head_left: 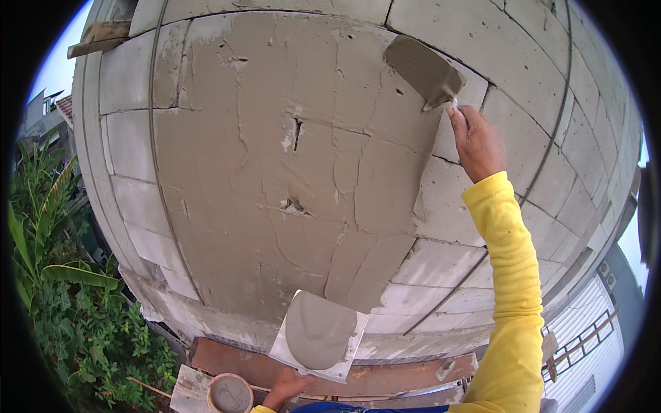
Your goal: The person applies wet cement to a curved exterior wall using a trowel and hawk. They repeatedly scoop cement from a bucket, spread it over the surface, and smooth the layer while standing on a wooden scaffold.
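Observation:
My right hand [478, 143] is raised high on the right, its fingers wrapped round the handle of a trowel [425, 69]. Grey mortar coats the trowel's blade, which lies against the block wall [451, 199] at the edge of the wet plaster [227, 165]. Low in front of me, my left hand [290, 383] grips a white mortar board [352, 344] from below. A smooth round heap of mortar [320, 330] covers most of the board. Around two small rough holes in the middle, the plaster is broken.
A bucket of mortar [231, 394] stands at the lower left on scaffold planks [399, 375]. Dense green plants [89, 330] grow beside the wall on the left. Thin vertical lines [157, 138] run down the blocks. A metal ladder-like frame [585, 341] sits at the lower right.

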